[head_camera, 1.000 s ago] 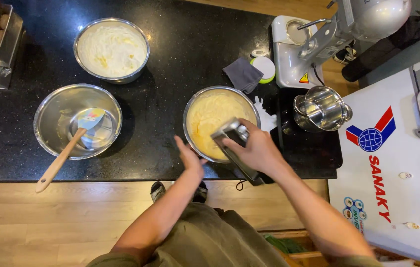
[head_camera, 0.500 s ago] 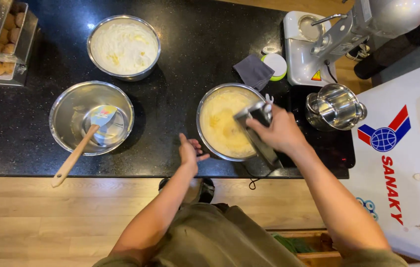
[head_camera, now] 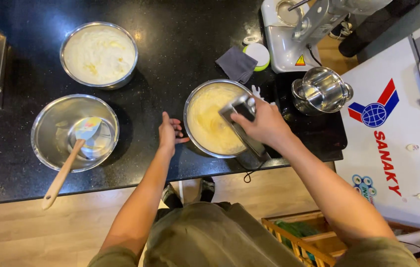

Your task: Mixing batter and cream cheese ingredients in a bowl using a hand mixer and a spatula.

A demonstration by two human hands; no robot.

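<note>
R hand (head_camera: 264, 123) reaches in from lower right, fist wrapped tight round a hand mixer (head_camera: 242, 126) w/ its head tipped down into the batter bowl (head_camera: 193, 101). L hand (head_camera: 170, 134) lies flat on the black counter (head_camera: 170, 44), fingers spread, holding nothing, just beside the bowl's left rim; touching or not, can't tell.

Vs half a sec ago: both hands in much the same place by the bowl, mixer still in the batter.

Batter bowl: pale yellow mix. Top-left bowl (head_camera: 98, 54): white cream or flour. Left bowl (head_camera: 46, 143): nearly bare, spatula (head_camera: 71, 155) w/ wooden handle leaning out. Small steel bowl (head_camera: 321, 90) at right, beside stand mixer (head_camera: 304, 29).
</note>
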